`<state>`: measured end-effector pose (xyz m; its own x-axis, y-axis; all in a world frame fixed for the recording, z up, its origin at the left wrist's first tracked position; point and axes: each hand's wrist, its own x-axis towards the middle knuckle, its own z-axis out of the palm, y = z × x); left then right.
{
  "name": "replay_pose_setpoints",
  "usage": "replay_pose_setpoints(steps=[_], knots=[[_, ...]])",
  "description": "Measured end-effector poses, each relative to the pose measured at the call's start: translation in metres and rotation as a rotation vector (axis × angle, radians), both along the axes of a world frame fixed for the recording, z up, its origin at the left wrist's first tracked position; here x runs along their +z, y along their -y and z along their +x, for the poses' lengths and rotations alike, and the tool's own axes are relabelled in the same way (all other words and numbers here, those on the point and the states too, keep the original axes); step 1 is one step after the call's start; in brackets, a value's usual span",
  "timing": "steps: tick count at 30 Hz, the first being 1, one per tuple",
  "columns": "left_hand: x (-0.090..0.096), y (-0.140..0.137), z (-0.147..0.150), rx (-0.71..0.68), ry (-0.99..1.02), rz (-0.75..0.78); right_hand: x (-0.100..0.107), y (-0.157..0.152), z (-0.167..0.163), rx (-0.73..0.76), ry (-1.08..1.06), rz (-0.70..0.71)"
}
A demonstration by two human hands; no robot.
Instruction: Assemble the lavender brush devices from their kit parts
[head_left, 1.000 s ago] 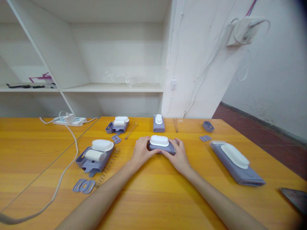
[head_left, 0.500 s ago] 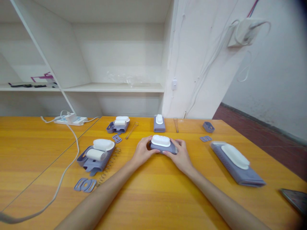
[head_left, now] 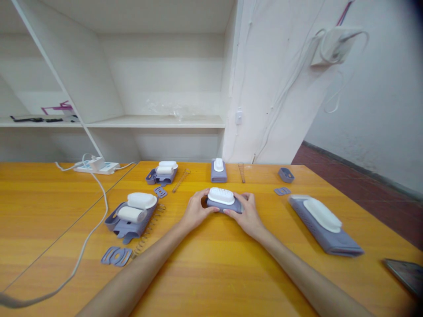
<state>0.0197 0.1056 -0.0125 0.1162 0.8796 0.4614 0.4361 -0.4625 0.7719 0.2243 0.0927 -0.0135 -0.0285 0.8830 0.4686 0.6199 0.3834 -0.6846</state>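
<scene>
Between my hands is a grey-purple plastic housing (head_left: pixel 220 205) with a white, slotted oval cap (head_left: pixel 221 196) on its top. My left hand (head_left: pixel 197 209) grips its left end, thumb along the near side. At the right end, my right hand (head_left: pixel 247 213) holds it the same way, fingers near the cap. My fingers partly cover both ends. Just beyond stands a similar grey-purple housing (head_left: pixel 218 178) with a white piece (head_left: pixel 218 165) on it. A coil spring (head_left: pixel 242 172) lies to the right of that one.
At left sit two more sets of grey-purple parts (head_left: pixel 132 231) (head_left: pixel 167 176), with springs (head_left: pixel 150 229) and flat cut-out plates (head_left: pixel 116 256). A larger housing (head_left: pixel 325 233), a small grey-purple box (head_left: pixel 286 175) and a phone-like device (head_left: pixel 405 273) are at right. A white cable (head_left: pixel 89 233) runs from a power strip (head_left: pixel 99 166).
My hands keep the same hold on the housing, with hardly any motion. The whole view has shifted very slightly.
</scene>
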Motion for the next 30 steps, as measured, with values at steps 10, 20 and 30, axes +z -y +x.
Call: replay_pose_setpoints(steps=[10, 20, 30], knots=[[-0.0016, 0.0, 0.0018, 0.004, 0.007, 0.001, -0.0002, 0.001, -0.0009, -0.027, 0.014, -0.029], [0.0013, 0.0052, 0.0056, 0.007, 0.068, -0.047, -0.0007, -0.001, 0.0018, -0.028, 0.001, -0.001], [0.0018, 0.0055, 0.0074, -0.008, 0.051, -0.056, 0.0057, -0.0039, 0.0012, 0.035, -0.081, -0.019]])
